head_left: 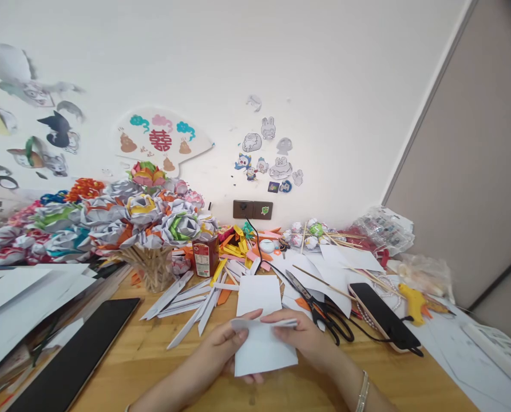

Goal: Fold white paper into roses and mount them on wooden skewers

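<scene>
Just above the near part of the table, both hands hold a white sheet of paper (264,352) with its upper edge folded over. My left hand (227,340) grips the sheet's left side, thumb in front and some fingers behind it. On the right side, my right hand (304,335) pinches the folded edge between thumb and fingers. Directly beyond them lies a flat white paper strip (259,292) on the wooden table (169,377). Black-handled scissors (324,315) rest to the right of my right hand.
A tablet-like black slab (79,349) lies at left, near stacked paper (19,292). Folded paper flowers (143,217) fill a cup behind loose folded strips (186,300). At right are a phone (381,315) with a cable and a yellow glue gun (414,300).
</scene>
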`<control>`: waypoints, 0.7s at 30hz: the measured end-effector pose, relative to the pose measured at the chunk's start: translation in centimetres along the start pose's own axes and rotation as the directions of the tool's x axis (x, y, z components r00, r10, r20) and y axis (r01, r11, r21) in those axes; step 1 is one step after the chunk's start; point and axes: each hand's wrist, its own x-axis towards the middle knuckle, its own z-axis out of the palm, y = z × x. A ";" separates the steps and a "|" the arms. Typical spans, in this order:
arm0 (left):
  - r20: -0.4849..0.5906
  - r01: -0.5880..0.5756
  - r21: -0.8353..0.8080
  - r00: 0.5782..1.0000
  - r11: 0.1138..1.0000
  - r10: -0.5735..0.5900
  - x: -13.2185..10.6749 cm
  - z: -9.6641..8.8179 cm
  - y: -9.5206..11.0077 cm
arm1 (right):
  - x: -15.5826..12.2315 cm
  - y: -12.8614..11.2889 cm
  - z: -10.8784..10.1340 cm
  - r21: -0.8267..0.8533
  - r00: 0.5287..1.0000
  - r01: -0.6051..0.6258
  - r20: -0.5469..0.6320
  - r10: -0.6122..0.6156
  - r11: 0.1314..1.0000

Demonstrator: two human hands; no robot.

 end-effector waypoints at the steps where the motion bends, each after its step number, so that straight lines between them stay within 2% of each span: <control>1: 0.013 -0.004 0.007 1.000 1.000 0.004 0.0 -0.1 0.0 | 0.0 -0.4 0.0 -0.037 1.000 0.011 -0.005 -0.011 0.999; 5: 0.052 -0.033 0.083 0.998 0.996 0.029 0.0 -0.1 0.3 | 0.0 -1.1 -0.1 -0.063 0.999 0.034 0.037 -0.032 0.997; 10: 0.091 -0.063 0.132 0.994 0.989 0.051 -0.5 0.7 1.4 | -0.1 -0.2 -0.5 0.017 0.993 0.009 0.117 -0.011 1.000; 13: 0.096 -0.061 0.112 0.994 0.992 0.051 -0.7 0.8 1.6 | -0.3 0.0 -0.6 -0.021 0.995 0.056 0.081 -0.054 0.998; 16: 0.082 -0.064 0.080 0.995 0.995 0.057 -0.7 0.6 1.2 | -0.6 -0.5 -0.5 -0.134 0.996 0.088 0.006 -0.088 0.987; 19: 0.043 -0.053 0.061 0.998 0.997 0.051 -0.7 0.6 1.0 | -0.6 -1.1 -0.3 -0.230 0.996 0.084 0.010 -0.083 0.970; 21: 0.036 -0.026 0.033 0.999 0.999 0.025 -0.7 0.8 1.1 | -0.5 -1.1 -0.2 -0.225 0.997 0.074 0.020 -0.072 0.972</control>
